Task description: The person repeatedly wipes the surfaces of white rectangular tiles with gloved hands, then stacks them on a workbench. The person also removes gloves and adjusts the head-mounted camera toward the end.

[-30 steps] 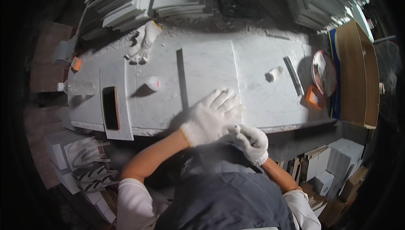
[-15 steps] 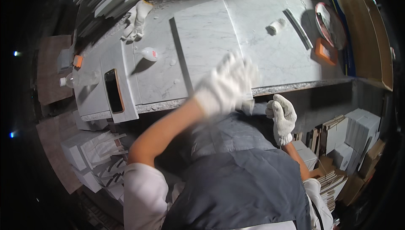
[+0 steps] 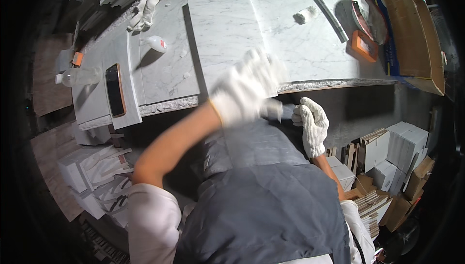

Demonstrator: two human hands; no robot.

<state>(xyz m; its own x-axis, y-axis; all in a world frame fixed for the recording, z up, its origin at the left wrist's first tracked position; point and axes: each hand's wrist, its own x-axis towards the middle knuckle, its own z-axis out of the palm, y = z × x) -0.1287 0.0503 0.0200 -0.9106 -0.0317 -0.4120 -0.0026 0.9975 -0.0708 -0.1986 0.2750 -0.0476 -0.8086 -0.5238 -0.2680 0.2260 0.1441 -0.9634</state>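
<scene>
My left hand (image 3: 247, 87) is blurred at the lower end of the slab (image 3: 225, 26), upper centre; grip unclear. My right hand (image 3: 312, 126), right of centre, has fingers curled; I can't tell around what. 1 phone (image 3: 115, 91) lies left.

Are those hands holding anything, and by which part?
It cannot be told: the left hand is blurred over the veined white slab, and whatever the curled right hand may pinch is too unclear to identify.
</scene>
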